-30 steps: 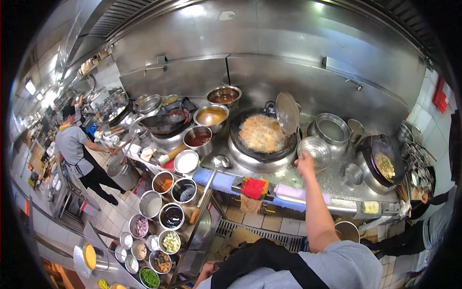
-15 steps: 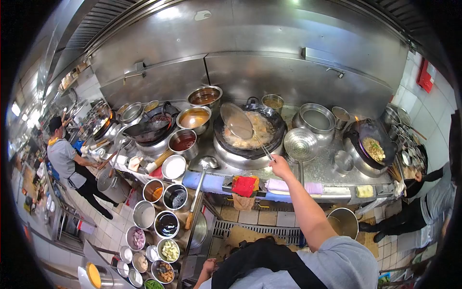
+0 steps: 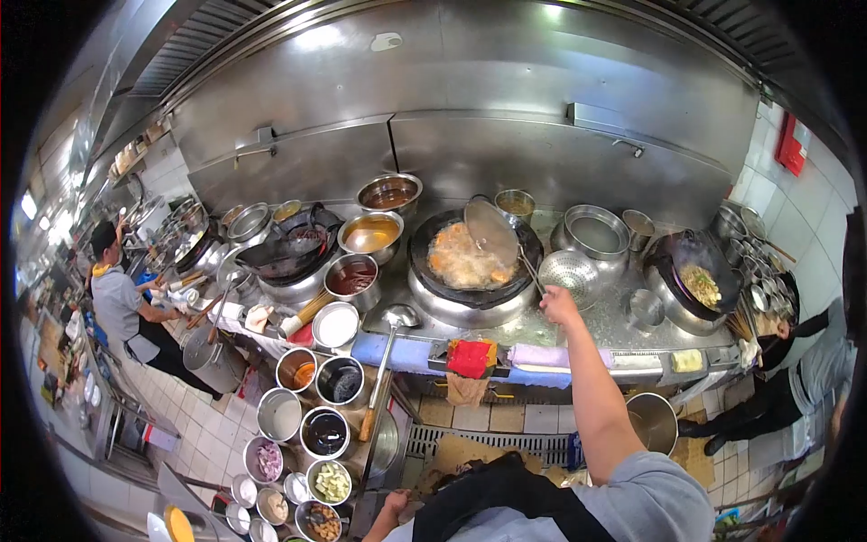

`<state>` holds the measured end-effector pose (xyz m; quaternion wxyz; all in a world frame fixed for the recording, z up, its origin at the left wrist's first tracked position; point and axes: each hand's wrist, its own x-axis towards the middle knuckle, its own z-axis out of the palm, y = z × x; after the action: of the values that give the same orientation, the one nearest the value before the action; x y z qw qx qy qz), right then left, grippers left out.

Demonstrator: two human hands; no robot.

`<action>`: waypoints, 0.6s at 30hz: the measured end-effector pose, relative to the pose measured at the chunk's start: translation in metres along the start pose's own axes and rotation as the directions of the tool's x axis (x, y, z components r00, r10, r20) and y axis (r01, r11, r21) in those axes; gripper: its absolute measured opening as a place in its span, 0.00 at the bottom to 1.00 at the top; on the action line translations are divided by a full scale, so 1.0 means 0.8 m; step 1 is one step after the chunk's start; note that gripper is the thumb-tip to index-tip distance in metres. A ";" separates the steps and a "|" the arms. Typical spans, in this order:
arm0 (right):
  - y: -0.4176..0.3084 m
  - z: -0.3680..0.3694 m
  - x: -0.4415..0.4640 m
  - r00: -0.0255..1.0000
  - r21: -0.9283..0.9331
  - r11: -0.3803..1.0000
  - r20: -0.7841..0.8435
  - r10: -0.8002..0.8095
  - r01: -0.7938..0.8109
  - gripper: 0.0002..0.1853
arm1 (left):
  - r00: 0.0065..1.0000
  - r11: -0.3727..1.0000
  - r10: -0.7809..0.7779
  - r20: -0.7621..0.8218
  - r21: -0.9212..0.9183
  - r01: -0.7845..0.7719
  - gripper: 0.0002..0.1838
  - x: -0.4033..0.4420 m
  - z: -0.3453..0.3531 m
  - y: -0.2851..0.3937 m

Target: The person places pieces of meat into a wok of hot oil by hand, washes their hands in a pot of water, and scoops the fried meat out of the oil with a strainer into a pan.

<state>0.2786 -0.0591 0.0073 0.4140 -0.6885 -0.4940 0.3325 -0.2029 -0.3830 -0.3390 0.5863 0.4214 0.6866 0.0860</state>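
Observation:
My right hand (image 3: pixel 561 305) is closed around the handle of a round mesh strainer (image 3: pixel 490 228). The strainer is tilted over the right part of a large black wok (image 3: pixel 432 286), where orange pieces (image 3: pixel 461 253) bubble in frothing oil. Just behind my right hand, a perforated ladle (image 3: pixel 571 273) rests on the stove. Low beside my apron, my left hand (image 3: pixel 395 502) is curled into a fist; whatever it may hold is hidden.
Steel pots of sauce (image 3: pixel 371 233) stand left of the wok. A ladle (image 3: pixel 398 316) lies near the front edge, above several ingredient bowls (image 3: pixel 329 482). To the right sits another wok with food (image 3: pixel 698 285). One co-worker (image 3: pixel 122 303) stands left, another person (image 3: pixel 813 370) right.
My right hand has moved right with the strainer, which has swung from the wok's left side to its right. More of the frying pieces show. My left hand stays low.

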 end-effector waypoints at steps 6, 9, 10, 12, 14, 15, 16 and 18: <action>0.060 -0.064 -0.041 0.916 -0.064 0.975 -0.336 -0.221 0.211 0.20 | 0.994 0.821 0.023 0.106 -0.569 0.042 0.14 0.016 -0.006 0.002; 0.090 -0.081 -0.104 0.837 -0.522 0.849 -0.428 -0.342 0.081 0.18 | 0.971 0.735 0.004 0.240 -0.659 0.160 0.13 0.028 0.000 -0.026; 0.103 -0.083 -0.120 0.841 -0.534 0.842 -0.421 -0.340 0.073 0.18 | 0.989 0.863 -0.033 0.148 -0.495 0.102 0.15 0.015 0.005 -0.024; 0.129 -0.088 -0.140 0.850 -0.602 0.793 -0.370 -0.374 0.088 0.19 | 0.987 0.987 -0.062 0.147 -0.138 0.083 0.16 -0.004 -0.002 -0.014; 0.142 -0.082 -0.153 0.898 -0.584 0.811 -0.350 -0.267 0.014 0.19 | 0.988 0.965 -0.087 0.127 0.258 0.052 0.17 -0.016 -0.008 -0.020; 0.150 -0.076 -0.160 0.922 -0.579 0.815 -0.330 -0.200 -0.030 0.19 | 0.988 0.956 -0.093 0.121 0.289 0.054 0.17 -0.020 -0.010 -0.027; 0.156 -0.073 -0.164 0.940 -0.570 0.818 -0.312 -0.136 -0.071 0.20 | 0.989 0.946 -0.092 0.112 0.320 0.052 0.17 -0.023 -0.014 -0.026; 0.178 -0.074 -0.181 0.958 -0.550 0.833 -0.266 -0.107 -0.060 0.24 | 0.994 0.924 -0.070 0.081 0.380 0.034 0.17 -0.012 -0.024 -0.013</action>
<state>0.3454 -0.2357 -0.0877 0.2686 -0.8129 -0.5122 0.0679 -0.2253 -0.3886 -0.3325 0.5274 0.5115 0.6732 -0.0835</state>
